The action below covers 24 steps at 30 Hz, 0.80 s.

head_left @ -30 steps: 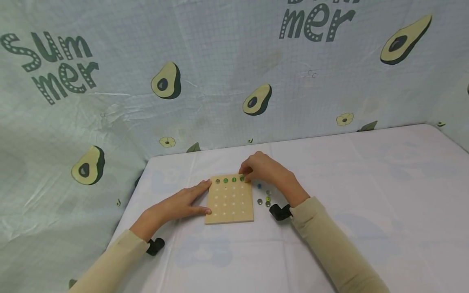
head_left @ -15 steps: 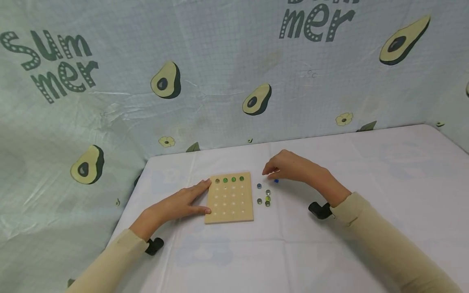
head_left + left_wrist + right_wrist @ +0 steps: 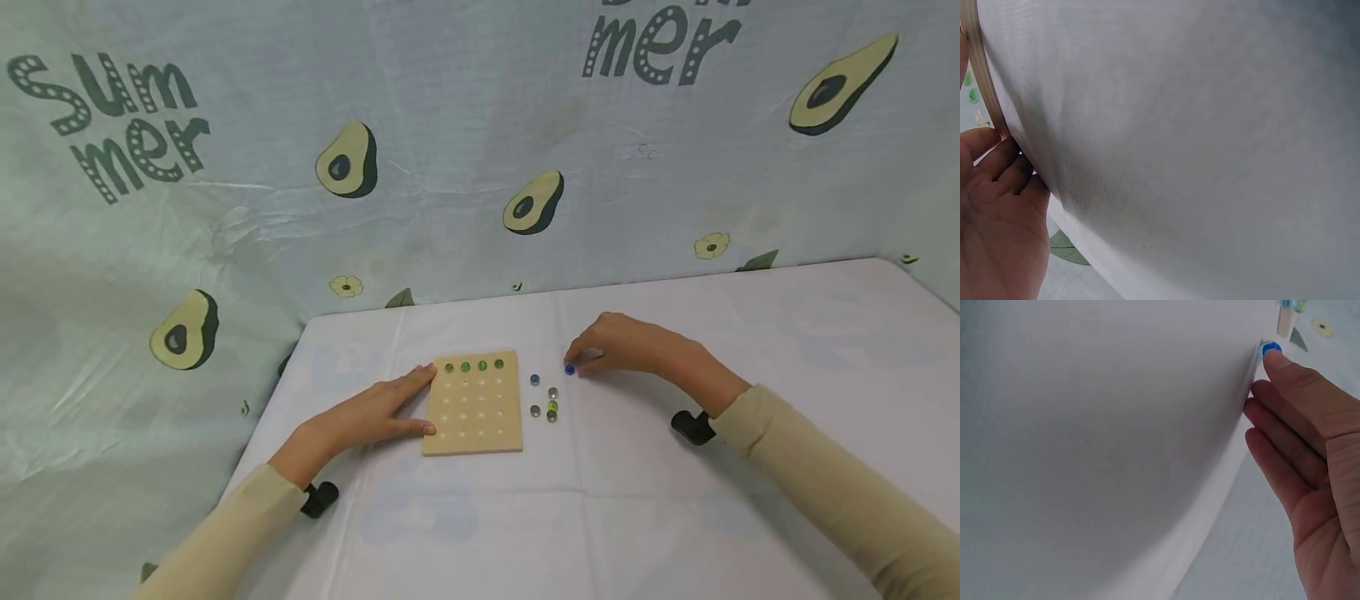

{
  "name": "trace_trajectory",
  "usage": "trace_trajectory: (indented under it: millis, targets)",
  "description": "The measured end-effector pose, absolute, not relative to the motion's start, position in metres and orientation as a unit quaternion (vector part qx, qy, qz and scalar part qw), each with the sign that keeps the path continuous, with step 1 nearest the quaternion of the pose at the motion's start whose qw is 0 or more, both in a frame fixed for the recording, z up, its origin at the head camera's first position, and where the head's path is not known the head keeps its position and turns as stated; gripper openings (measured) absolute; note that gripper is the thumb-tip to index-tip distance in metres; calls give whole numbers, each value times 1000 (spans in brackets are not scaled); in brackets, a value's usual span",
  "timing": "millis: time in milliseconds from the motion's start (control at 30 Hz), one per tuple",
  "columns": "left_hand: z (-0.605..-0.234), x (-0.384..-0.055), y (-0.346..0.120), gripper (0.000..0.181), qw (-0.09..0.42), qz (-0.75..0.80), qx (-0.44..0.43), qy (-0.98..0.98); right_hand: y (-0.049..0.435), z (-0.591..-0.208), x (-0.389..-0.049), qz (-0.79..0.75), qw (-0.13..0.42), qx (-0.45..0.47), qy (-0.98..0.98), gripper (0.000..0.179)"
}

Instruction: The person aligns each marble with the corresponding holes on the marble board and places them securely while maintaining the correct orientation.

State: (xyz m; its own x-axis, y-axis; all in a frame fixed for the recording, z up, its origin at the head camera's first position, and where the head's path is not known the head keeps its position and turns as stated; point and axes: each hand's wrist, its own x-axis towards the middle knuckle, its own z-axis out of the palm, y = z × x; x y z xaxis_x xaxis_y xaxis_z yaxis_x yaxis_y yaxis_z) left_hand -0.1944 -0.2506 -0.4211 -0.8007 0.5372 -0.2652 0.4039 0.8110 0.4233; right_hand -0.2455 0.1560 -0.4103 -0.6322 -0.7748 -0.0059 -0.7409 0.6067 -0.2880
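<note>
A square wooden board [image 3: 472, 408] with rows of shallow dimples lies on the table; several green and clear marbles [image 3: 482, 365] fill its far row. My left hand [image 3: 367, 414] rests at the board's left edge, fingers stretched along it and thumb touching near the front corner. To the right of the board, my right hand [image 3: 630, 343] has thumb and index finger at a blue marble [image 3: 570, 369], pinching it at the table surface. The right wrist view shows the thumb tip against that blue marble [image 3: 1269, 349]; the index finger is mostly hidden there.
Between board and right hand lie loose marbles: a pale blue marble [image 3: 535, 380], a yellow marble [image 3: 552, 406] and several clear ones [image 3: 536, 411]. A white cloth [image 3: 480, 525] covers the table. A printed curtain [image 3: 450, 125] hangs behind it.
My right hand has left the board's far right corner, where a green marble now sits, and moved right to the blue marble. My left hand has stayed at the board.
</note>
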Motion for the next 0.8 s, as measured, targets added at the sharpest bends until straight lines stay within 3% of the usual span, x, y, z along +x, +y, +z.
trace_trajectory:
  millis: [367,800]
  targets:
    - [-421,-194,-249,105,192,179,251,932,145,-413,-240,-58,22,-432,900,13]
    - [-420,-193,-249,104,189,183,257,930,147,-411,-234,-71,9,-414,908,19]
